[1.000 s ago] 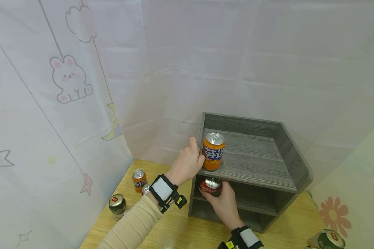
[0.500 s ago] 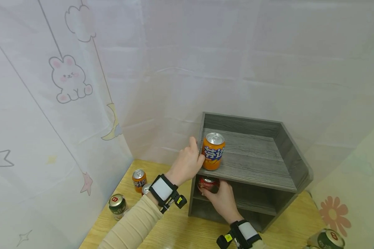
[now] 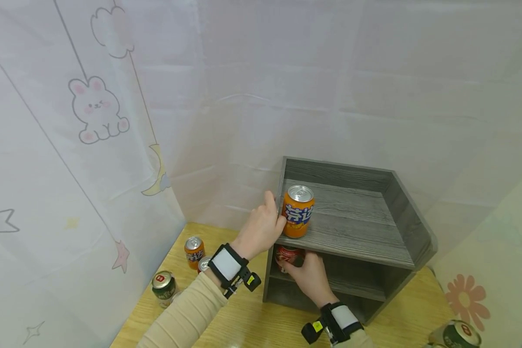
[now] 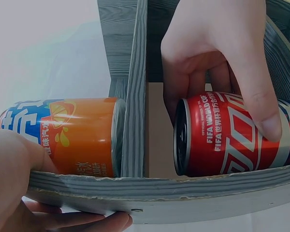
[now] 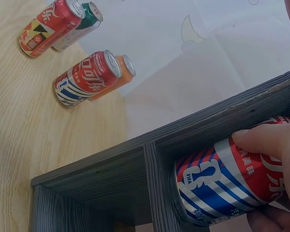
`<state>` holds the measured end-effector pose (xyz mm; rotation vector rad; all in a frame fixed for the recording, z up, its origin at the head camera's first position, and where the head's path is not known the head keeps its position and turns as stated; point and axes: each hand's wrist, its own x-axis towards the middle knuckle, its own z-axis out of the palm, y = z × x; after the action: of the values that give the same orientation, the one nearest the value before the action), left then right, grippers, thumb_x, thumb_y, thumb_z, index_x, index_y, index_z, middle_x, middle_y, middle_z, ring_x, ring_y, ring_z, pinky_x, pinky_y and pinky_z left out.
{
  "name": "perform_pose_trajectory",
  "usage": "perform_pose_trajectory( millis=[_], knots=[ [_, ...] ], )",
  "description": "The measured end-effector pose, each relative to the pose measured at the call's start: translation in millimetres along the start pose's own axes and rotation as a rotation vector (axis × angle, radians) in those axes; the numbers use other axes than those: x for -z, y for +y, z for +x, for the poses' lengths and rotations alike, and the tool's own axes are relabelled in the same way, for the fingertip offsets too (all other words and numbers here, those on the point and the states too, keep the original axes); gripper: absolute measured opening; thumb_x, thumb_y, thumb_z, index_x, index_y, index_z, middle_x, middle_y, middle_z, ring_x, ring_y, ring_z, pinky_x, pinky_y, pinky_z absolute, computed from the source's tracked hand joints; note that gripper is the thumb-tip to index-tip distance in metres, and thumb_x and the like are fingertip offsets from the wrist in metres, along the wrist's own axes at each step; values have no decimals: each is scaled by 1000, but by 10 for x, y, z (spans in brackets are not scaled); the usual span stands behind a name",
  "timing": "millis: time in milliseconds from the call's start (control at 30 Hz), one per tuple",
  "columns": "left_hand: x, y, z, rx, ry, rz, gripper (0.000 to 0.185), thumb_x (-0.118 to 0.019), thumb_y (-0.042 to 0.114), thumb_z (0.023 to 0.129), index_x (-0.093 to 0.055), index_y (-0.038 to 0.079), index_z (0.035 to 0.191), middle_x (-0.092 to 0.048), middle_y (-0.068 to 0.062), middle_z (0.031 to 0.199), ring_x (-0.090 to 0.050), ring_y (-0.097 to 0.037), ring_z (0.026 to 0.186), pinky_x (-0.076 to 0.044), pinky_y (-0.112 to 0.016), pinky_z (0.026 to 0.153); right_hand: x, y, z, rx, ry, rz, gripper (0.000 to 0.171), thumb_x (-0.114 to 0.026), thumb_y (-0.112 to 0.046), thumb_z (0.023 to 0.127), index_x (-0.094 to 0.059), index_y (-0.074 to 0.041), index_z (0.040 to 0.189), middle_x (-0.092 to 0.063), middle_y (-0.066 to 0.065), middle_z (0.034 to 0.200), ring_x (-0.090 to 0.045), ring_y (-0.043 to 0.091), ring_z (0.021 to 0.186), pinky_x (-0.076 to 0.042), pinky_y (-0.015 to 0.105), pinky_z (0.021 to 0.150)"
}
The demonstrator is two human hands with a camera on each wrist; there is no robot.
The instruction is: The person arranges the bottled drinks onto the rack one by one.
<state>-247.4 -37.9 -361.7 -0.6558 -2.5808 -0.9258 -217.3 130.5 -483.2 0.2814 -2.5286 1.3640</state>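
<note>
Inside the grey wooden shelf (image 3: 352,208), a red cola can (image 4: 208,135) stands upright in the middle compartment, by the left side wall. My right hand (image 3: 311,278) grips it, thumb on one side and fingers around the other. In the right wrist view the can's blue-and-white striped base is at the compartment board. An orange soda can (image 3: 298,212) stands on the top board at its front left corner. My left hand (image 3: 263,224) holds the shelf's left side wall beside that can, its thumb inside and other fingers outside.
On the wooden table (image 3: 243,314) left of the shelf stand another orange can (image 3: 194,252), a green can (image 3: 164,286) and red cola cans (image 5: 87,77), partly hidden by the left arm. Another green can (image 3: 458,334) is at the lower right. Printed cloth (image 3: 352,87) hangs behind.
My right hand has moved the red cola can deeper into the middle compartment, so its lid has slipped out of sight under the top board. The left hand has stayed in place.
</note>
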Motion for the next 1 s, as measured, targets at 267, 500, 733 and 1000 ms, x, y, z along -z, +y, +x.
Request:
perform_pose_trajectory(
  millis=[267, 500, 733, 1000],
  knots=[
    [-2, 5, 2, 3, -1, 16, 29, -57, 8, 98, -33, 2, 112, -49, -6, 64, -50, -14, 45, -38, -25, 36, 13, 1, 24, 15, -13, 26, 66, -87, -9, 81, -51, -2, 136, -63, 15, 127, -62, 33, 117, -51, 50, 95],
    [0, 12, 3, -1, -2, 17, 29, -58, 8, 97, -33, 1, 112, -48, -5, 62, -49, -14, 44, -37, -25, 36, 38, -4, 30, 27, -26, 25, 68, -86, -10, 82, -49, -3, 138, -61, 14, 129, -60, 34, 119, -50, 51, 97],
    [-3, 13, 4, 8, -6, 15, 30, -58, 9, 98, -34, 1, 114, -50, -7, 65, -51, -15, 47, -39, -26, 37, 38, 14, 37, 11, -37, 33, 69, -87, -11, 82, -49, -4, 140, -60, 14, 130, -60, 33, 120, -49, 51, 98],
    [0, 8, 1, 17, -5, 11, 31, -58, 9, 98, -33, 0, 115, -50, -7, 66, -52, -16, 47, -40, -27, 38, 33, 17, 40, -19, -47, 32, 73, -87, -11, 81, -46, -3, 141, -58, 16, 132, -58, 35, 121, -48, 52, 99]
  ],
)
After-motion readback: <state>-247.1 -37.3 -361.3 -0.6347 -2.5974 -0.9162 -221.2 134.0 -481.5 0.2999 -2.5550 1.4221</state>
